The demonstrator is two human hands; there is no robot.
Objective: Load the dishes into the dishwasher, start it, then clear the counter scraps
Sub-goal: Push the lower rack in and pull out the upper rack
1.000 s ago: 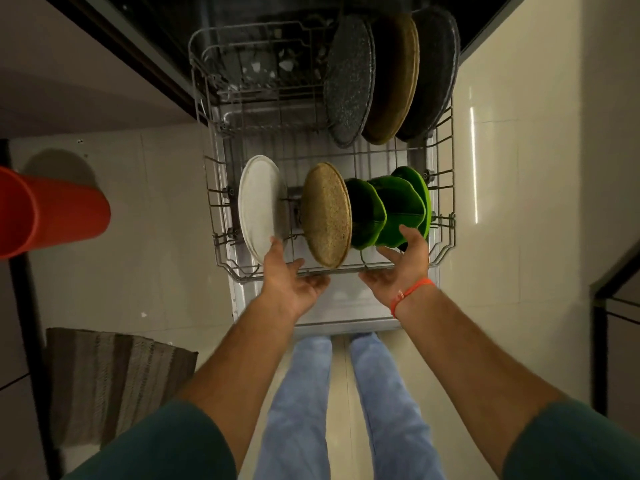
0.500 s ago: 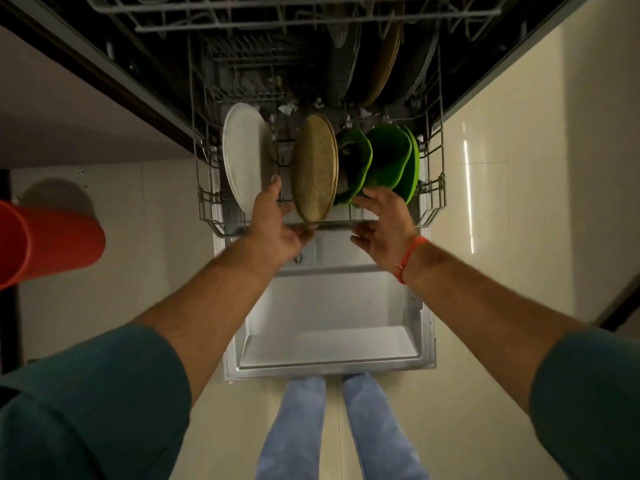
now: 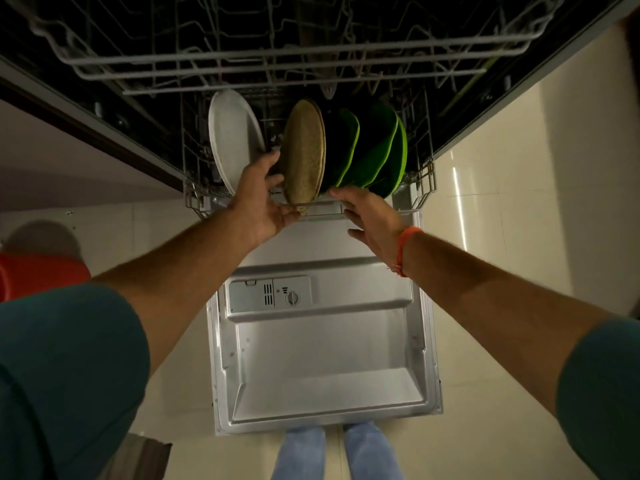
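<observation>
Head view: both hands — left hand (image 3: 260, 202), right hand (image 3: 372, 216) — lay spread against the lower rack (image 3: 320, 210) front, plates loaded; next, judged, shutting the door (image 3: 322, 348).

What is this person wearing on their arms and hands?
Both arms are bare from above the elbow down, with short dark teal sleeves at the top. The right hand has a thin orange band around its wrist. The left hand wears nothing: no gloves, rings or watch visible.
</observation>
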